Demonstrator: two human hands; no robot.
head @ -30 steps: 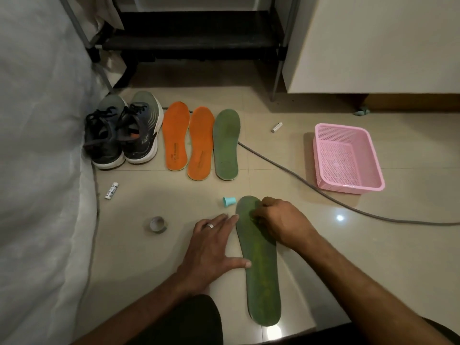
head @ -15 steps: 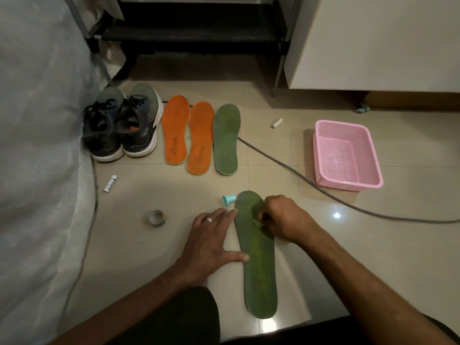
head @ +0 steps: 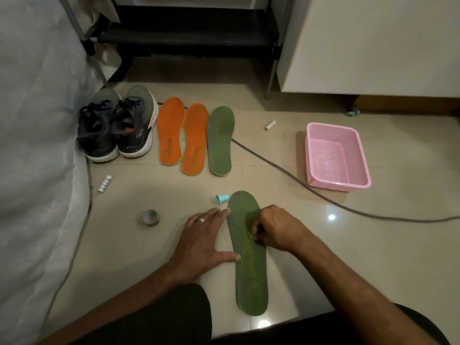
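A green insole [head: 251, 277] lies lengthwise on the tiled floor in front of me. My left hand [head: 201, 240] lies flat on the floor beside it, with fingertips and thumb touching its left edge. My right hand [head: 276, 227] rests on the insole's front part, its fingers curled and pinching a small greenish thing against the surface; most of that thing is hidden. A small teal cap [head: 222, 198] lies just left of the insole's toe.
Farther back lie a pair of dark sneakers [head: 117, 125], two orange insoles [head: 171, 131] and another green insole [head: 220, 140]. Around them are a pink basket [head: 338, 186], a grey cable [head: 286, 170], a tape roll [head: 150, 217], two white tubes [head: 104, 183], a sheet-covered bed [head: 32, 145] and a cabinet [head: 373, 46].
My right hand has slid from the insole's toe a little way toward me along its surface. The left hand has stayed in place.
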